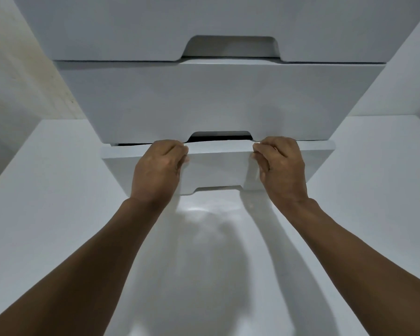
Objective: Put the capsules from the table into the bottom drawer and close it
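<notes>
Plain indoor spot, prob. home or office. White drawer unit sits on white table w/ bare walls behind.

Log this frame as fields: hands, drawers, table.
left hand: grips top edge of bottom drawer, left of centre
right hand: grips same edge, right of centre
bottom drawer: slightly out, dark gap above it
middle drawer: untouched
top drawer: untouched
capsules: none in view
table: white, arm shadows on it
</notes>
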